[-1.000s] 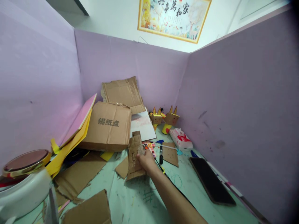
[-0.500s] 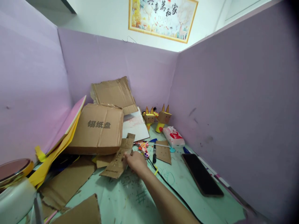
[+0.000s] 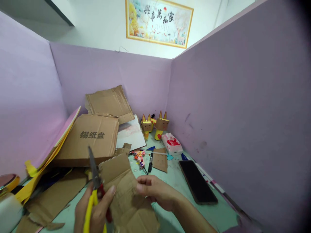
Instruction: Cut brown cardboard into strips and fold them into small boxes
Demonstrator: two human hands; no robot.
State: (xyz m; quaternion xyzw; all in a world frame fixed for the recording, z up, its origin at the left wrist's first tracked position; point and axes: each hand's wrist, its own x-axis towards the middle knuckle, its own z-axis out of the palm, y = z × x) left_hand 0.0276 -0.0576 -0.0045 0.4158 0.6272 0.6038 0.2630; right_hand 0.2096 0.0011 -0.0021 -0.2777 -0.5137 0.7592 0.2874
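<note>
Change of hands: since the earlier frame, the left hand point(image 3: 93, 210) has come into view with a tool, and the right hand point(image 3: 157, 191) has shifted from a narrow printed strip to a larger plain sheet.
Left hand: fingers closed around the yellow-and-red-handled metal scissors point(image 3: 94, 174); thumb at the left edge of the sheet.
Scissors: blades directed upward, blurred; whether they are parted cannot be told.
Right hand: thumb and forefinger pinching the right edge of the sheet; remaining fingers curled.
Sheet in work: creased brown cardboard sheet point(image 3: 128, 191), raised between the hands at the near side of the pale green bench point(image 3: 175, 168); upper edge ragged.
Behind the sheet: large flat brown cardboard box point(image 3: 89, 139) with black printed characters, a brown cardboard panel point(image 3: 109, 103) leaning above it, and a white flat board point(image 3: 131, 134) to its right.
Centre: multicoloured patterned glue gun point(image 3: 140, 157), black marker point(image 3: 150, 161) and a small flat cardboard rectangle point(image 3: 160, 163), near one another.
Right side: black rectangular phone point(image 3: 198, 183), lying flat; white-and-red tissue pack point(image 3: 172, 144) behind it.
Rear corner: two yellow figures with cardboard box heads point(image 3: 162, 124), upright.
</note>
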